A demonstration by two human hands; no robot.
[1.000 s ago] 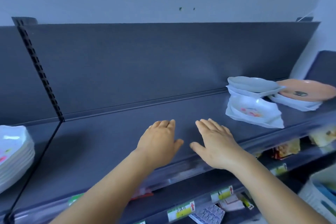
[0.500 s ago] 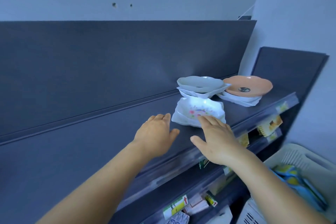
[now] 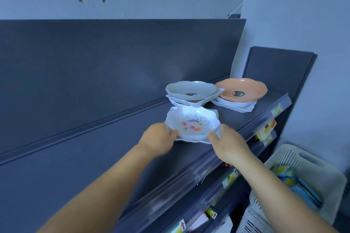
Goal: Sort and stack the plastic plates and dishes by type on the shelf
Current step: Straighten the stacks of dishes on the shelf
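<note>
A white wavy-edged dish with a flower print [image 3: 191, 122] rests on the dark shelf [image 3: 106, 149], with another white rim showing under it. My left hand [image 3: 158, 139] grips its left edge and my right hand [image 3: 230, 143] grips its right edge, thumbs on the rim. Behind it sits a grey scalloped plate [image 3: 191, 90] on top of a white dish. To the right an orange round plate [image 3: 242, 89] lies on a white square dish [image 3: 236, 105].
The shelf's back panel [image 3: 113, 58] rises close behind the plates. Lower shelves with price tags [image 3: 229, 178] and small packets run below. A white plastic basket [image 3: 295, 181] holding blue and yellow packets stands at the lower right.
The view has swung right along the shelf. Both hands moved forward from the bare shelf and closed on the two sides of the flowered dish.
</note>
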